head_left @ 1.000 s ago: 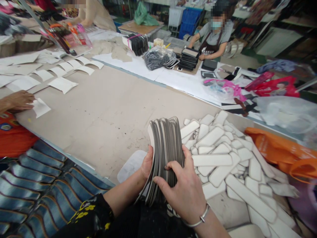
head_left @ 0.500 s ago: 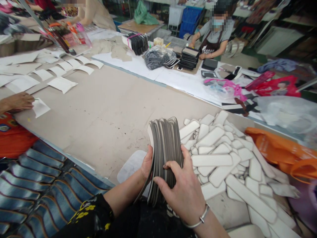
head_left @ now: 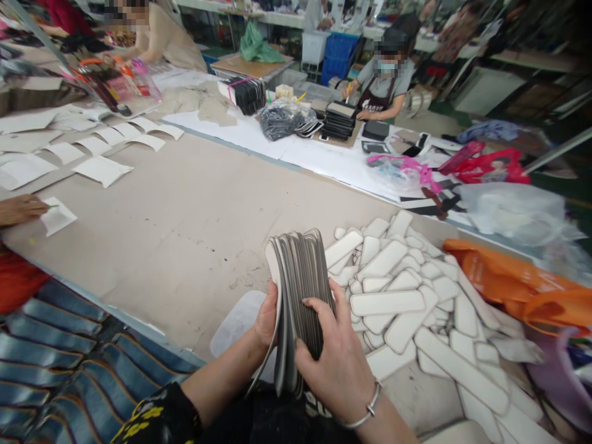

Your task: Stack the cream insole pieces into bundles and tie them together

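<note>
The stack [head_left: 300, 277] of thin, curved, dark-edged strips stands on end between the two hands, at the near edge of the tabletop [head_left: 185, 209]; whether its lower end touches anything cannot be told. The left hand [head_left: 267, 316] has its grip closed on the stack's left side, its thumb along the pale outer face. The lower end of the outermost strip bends away from the others, toward the left forearm. The right hand [head_left: 335, 351] has a spread grip around the stack's right side: the index finger is bent onto the strip edges, the thumb lies lower on them, and another finger reaches up the right side. A metal bracelet [head_left: 367, 410] circles the right wrist.

Just right of the stack, a loose heap of pale pads [head_left: 388, 302] with rounded ends covers the tabletop's right part, from near its far edge down to the near edge. An orange bag [head_left: 518, 277] lies beyond the heap at the right, above a purple tub [head_left: 552, 373]. A translucent sheet [head_left: 235, 324] lies by the near edge, partly behind the left hand.

Toward the tabletop's left end, a co-worker's hand [head_left: 21, 209] is at a white piece [head_left: 58, 216]; more white pieces [head_left: 104, 169] lie beyond it. Blue strips [head_left: 46, 339] sit below the near edge at left.
</note>
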The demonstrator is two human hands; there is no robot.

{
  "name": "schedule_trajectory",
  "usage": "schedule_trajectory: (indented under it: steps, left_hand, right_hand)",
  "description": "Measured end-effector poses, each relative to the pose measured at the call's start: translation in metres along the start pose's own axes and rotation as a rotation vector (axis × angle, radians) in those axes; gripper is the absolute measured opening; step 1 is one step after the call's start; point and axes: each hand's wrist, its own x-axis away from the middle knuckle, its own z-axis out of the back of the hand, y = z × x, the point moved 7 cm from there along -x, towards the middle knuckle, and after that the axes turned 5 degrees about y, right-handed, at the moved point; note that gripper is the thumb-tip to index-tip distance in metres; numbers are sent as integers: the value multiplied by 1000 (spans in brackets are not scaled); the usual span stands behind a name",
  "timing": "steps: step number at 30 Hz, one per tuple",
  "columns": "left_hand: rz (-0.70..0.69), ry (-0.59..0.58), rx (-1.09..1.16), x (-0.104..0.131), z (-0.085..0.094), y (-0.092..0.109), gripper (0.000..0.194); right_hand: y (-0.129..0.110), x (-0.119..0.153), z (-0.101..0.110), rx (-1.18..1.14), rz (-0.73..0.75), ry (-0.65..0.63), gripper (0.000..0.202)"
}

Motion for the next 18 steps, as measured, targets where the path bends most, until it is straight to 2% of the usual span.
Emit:
schedule_trajectory:
  steps: [10, 12, 16, 18]
  left_hand:
    - [13, 79, -99, 2, 31, 3, 62]
    - [2, 191, -163, 0, 41, 7, 65]
    - [17, 526, -288, 1, 65, 10, 66]
    - [38, 607, -343, 1, 69, 9, 61]
  right_hand:
    - [12, 2, 0, -96, -82, -16, 81]
    - [20, 1, -3, -141, -99, -19, 88]
    - [37, 2, -6, -238, -130, -1, 97]
    - [44, 3, -8, -299, -126, 0, 100]
